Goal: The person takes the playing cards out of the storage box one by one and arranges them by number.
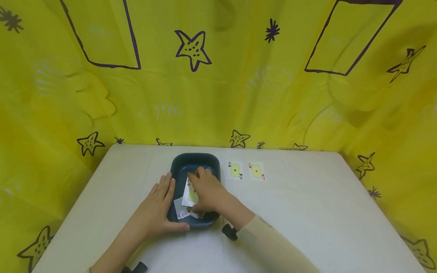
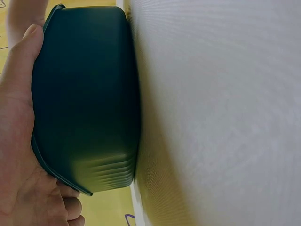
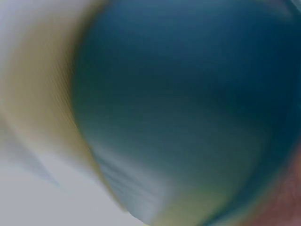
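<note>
A dark blue-green plastic tub (image 1: 195,155) stands on the table, with several loose playing cards (image 1: 181,209) inside it. My left hand (image 1: 155,212) rests along the tub's left rim, fingers straight and thumb across the near edge. The left wrist view shows that thumb (image 2: 29,47) against the rim and the tub's outer wall (image 2: 84,84). Reaching into the tub, my right hand (image 1: 209,191) grips a white playing card (image 1: 187,195) with red marks and a yellow centre, fingers at its far end and thumb near its close end. The right wrist view is blurred and mostly filled by the tub (image 3: 178,94).
Right of the tub, an ace of clubs (image 1: 235,170) and a red ace (image 1: 257,171) lie face up side by side, a small gap apart. The white table (image 1: 300,212) ends at a yellow patterned curtain (image 1: 225,98) behind and at both sides.
</note>
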Tool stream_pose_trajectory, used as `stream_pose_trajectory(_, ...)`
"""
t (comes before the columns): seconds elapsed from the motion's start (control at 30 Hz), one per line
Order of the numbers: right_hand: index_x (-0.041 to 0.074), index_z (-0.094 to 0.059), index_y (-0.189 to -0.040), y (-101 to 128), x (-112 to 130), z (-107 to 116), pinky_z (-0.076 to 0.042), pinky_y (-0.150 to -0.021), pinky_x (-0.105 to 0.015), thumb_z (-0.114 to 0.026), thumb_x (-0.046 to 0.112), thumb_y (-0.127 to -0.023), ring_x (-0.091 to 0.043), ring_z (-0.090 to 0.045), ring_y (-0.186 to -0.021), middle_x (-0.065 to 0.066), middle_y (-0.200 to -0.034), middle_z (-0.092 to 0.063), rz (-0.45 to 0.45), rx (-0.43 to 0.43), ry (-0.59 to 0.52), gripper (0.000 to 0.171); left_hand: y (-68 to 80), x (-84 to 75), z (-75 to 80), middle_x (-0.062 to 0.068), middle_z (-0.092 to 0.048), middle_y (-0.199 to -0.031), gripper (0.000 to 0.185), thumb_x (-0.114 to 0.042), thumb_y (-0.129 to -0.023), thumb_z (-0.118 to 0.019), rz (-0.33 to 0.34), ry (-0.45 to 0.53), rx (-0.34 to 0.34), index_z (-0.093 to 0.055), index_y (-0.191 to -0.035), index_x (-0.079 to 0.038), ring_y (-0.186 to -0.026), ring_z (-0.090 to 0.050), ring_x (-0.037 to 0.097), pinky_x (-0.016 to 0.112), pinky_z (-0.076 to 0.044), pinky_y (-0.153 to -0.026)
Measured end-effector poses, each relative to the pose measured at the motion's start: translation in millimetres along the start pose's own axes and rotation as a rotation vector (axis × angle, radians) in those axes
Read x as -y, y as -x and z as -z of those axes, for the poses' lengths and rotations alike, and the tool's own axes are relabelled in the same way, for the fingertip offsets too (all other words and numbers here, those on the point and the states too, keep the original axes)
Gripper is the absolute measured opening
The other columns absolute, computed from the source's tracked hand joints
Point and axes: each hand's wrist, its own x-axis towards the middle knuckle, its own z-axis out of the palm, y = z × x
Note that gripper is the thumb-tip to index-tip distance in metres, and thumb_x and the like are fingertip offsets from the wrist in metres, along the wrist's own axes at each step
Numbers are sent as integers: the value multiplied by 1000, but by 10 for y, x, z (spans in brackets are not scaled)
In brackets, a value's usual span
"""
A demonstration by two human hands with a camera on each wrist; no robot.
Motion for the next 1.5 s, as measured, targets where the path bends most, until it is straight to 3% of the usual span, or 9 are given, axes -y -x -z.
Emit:
stream_pose_trajectory(0.17,10,-38,-153,67,-92,218,-49,-102,-30,-89,37,-67,-22,-41,-118,-10,-138,-44,-6,-28,-92,104,-2,5,3,17,-9,-167,138,-92,-62,-59,23,2,21,-22,-157,0,-154,-9,37,54,-20,-122)
stream_pose_trajectory(0.4,13,-38,-153,184,-305,370,-54,-94,-29,-89,28,-67,-21,-41,-117,-8,-137,-43,-63,-34,-167,101,10,13,-15,18,-12,-167,138,-91,-60,-62,14,4,-3,-24,-157,1,-153,-12,38,55,-22,-121)
stream_pose_trajectory(0.6,14,-39,-153,308,-605,448,-53,-91,-29,-87,26,-67,-22,-41,-117,-8,-135,-43,-122,-45,-167,100,-4,-8,-15,16,-10,-167,139,-92,-60,-60,21,10,10,-22,-158,-1,-154,-11,37,54,-21,-121)
stream_pose_trajectory(0.93,10,-41,-151,482,-975,520,-52,-83,-31,-89,17,-67,-26,-41,-116,-12,-132,-43,-127,-50,-158,97,4,4,-16,14,-7,-168,140,-94,-60,-57,30,15,15,-19,-158,-1,-154,-8,35,53,-19,-122)
stream_pose_trajectory(1.23,4,-40,-151,636,-1289,501,-51,-89,-37,-91,11,-66,-30,-41,-115,-15,-131,-43,-129,-44,-93,99,14,-15,7,16,-9,-167,139,-92,-60,-61,35,30,14,-22,-158,-1,-154,-10,36,54,-20,-122)
stream_pose_trajectory(1.5,2,-39,-151,727,-1593,495,-51,-95,-44,-90,5,-65,-34,-41,-117,-19,-134,-41,-185,-24,-82,100,12,-23,12,16,-10,-167,139,-92,-60,-60,34,35,6,-22,-157,0,-154,-10,36,53,-20,-122)
